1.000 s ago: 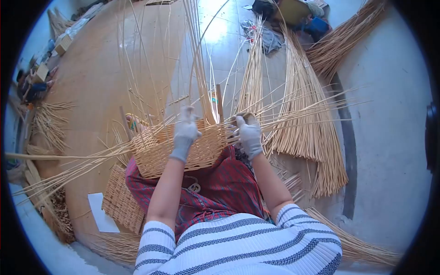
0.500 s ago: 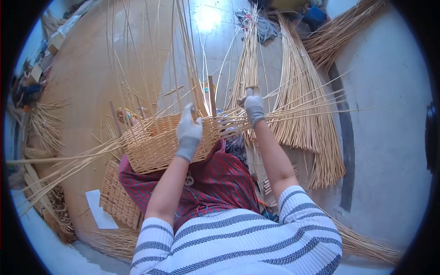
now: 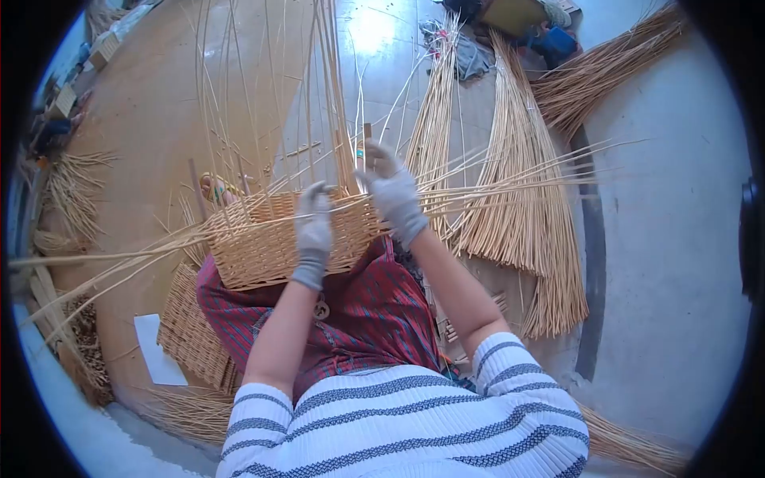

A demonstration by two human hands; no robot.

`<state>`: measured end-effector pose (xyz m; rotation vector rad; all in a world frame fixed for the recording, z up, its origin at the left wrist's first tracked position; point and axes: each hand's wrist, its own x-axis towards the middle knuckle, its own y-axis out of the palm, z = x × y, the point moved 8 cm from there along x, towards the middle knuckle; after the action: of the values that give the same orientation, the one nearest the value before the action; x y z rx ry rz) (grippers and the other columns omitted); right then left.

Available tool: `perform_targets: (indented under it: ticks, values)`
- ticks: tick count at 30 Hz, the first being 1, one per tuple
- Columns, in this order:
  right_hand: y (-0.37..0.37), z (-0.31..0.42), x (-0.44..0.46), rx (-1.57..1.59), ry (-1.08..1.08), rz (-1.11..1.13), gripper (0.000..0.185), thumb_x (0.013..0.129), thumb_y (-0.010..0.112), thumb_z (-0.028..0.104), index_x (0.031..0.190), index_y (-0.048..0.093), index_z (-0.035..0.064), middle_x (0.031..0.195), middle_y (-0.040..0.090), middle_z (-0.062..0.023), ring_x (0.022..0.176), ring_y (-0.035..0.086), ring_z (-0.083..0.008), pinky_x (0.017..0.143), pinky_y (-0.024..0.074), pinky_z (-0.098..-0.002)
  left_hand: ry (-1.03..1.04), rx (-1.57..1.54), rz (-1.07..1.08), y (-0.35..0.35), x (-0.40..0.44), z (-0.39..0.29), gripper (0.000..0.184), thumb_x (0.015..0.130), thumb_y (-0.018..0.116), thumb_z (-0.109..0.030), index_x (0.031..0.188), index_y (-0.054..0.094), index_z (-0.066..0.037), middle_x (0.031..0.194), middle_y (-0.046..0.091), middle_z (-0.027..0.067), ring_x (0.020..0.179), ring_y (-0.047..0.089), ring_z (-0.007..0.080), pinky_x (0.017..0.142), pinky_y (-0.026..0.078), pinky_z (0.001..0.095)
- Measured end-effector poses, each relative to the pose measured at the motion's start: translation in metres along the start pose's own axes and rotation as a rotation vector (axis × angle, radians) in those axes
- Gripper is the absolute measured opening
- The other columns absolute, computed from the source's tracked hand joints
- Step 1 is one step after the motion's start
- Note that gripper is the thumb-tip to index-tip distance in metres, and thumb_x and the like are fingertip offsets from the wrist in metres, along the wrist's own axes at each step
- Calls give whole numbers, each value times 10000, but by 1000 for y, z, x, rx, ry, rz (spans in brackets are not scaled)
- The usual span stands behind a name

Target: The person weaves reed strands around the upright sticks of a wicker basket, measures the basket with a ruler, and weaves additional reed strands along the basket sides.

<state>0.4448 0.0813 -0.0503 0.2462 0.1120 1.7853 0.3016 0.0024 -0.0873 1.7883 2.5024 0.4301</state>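
A rectangular wicker basket (image 3: 255, 251) rests on the red patterned cloth (image 3: 362, 319) over my lap. Upright strands and wooden posts rise from it, and loose strands stick out at both sides. My left hand (image 3: 314, 227), in a pale glove, is at the basket's near wall with its fingers curled at the rim; what they hold is hidden. At the right corner, beside a wooden post (image 3: 367, 134), is my gloved right hand (image 3: 392, 191), with its thumb and fingers apart near the strands.
Long bundles of strands (image 3: 518, 191) lie on the floor to the right, and a darker bundle (image 3: 606, 68) lies behind them. A flat woven panel (image 3: 195, 331) and a white sheet (image 3: 158, 350) are at the lower left. A blue object (image 3: 555, 44) stands at the back.
My right hand has come in from the strands on the right to the basket's corner post. My left hand has stayed by the near rim, its fingers now more curled.
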Motion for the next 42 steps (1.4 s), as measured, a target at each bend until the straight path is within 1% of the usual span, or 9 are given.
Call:
perform_targets:
  ticks: [6,10,12,14,18,24,28,37,42]
  values:
    - [-18,-19,4,-1114,411,300,577,788,758,472,1115,629,15,1107,665,-189,999,659,-312,888,506,-400,-357,-65,-107,-67,48,31,213,1016,533,-223,1158,562,-68,968,686,82,845,661,151,579,555,290]
    - [-13,-12,-4,-1317,197,-54,412,823,704,381,1053,636,45,1051,653,-196,944,651,-374,834,516,-456,93,82,362,61,139,-5,504,993,564,-309,1390,418,-35,1159,645,182,1139,609,272,879,523,336]
    - [-18,-16,-4,-1381,254,-185,371,846,654,400,989,645,58,989,657,-183,914,650,-366,815,513,-464,-137,389,321,104,136,-11,682,946,631,-275,1478,293,-15,1271,578,231,1242,533,313,1046,412,348]
    - [-27,-24,10,-1317,335,-113,377,830,657,384,1013,651,54,999,678,-198,923,664,-376,813,520,-468,266,531,176,100,130,9,709,933,646,-311,1483,307,-19,1327,538,246,1269,510,336,1085,367,371]
    - [-20,-13,11,-1296,263,-94,545,760,739,414,1149,621,51,1058,678,-206,969,661,-373,839,521,-439,105,223,116,-25,15,-36,403,942,645,-148,1296,535,12,1217,630,120,1137,594,204,988,455,312]
    - [54,28,-42,-557,-534,-448,307,896,643,41,1195,583,10,1035,674,-140,942,654,-195,823,525,-328,184,733,-788,-256,-67,-65,286,905,702,-144,1127,593,0,998,670,74,924,637,158,829,513,306]
    - [201,-17,-83,-500,-321,197,275,924,601,39,1192,588,-21,1062,680,-167,989,662,-230,871,513,-317,-120,705,-591,-260,-30,-87,285,909,700,-226,1039,579,-3,1030,654,107,903,639,179,795,518,314]
    - [254,-128,-8,-502,1101,-416,1142,756,664,618,1531,113,-15,1484,312,-314,1277,484,-432,1091,371,-455,117,788,-245,-239,-52,-56,548,808,723,17,1302,492,-40,1164,630,129,1087,630,224,888,522,312]
    - [256,-120,-16,-398,953,-474,1166,739,706,583,1545,73,27,1465,308,-289,1234,517,-427,1043,417,-462,-91,1170,-76,-246,-35,-63,604,759,799,-125,1277,494,-181,992,668,61,854,663,180,730,533,326]
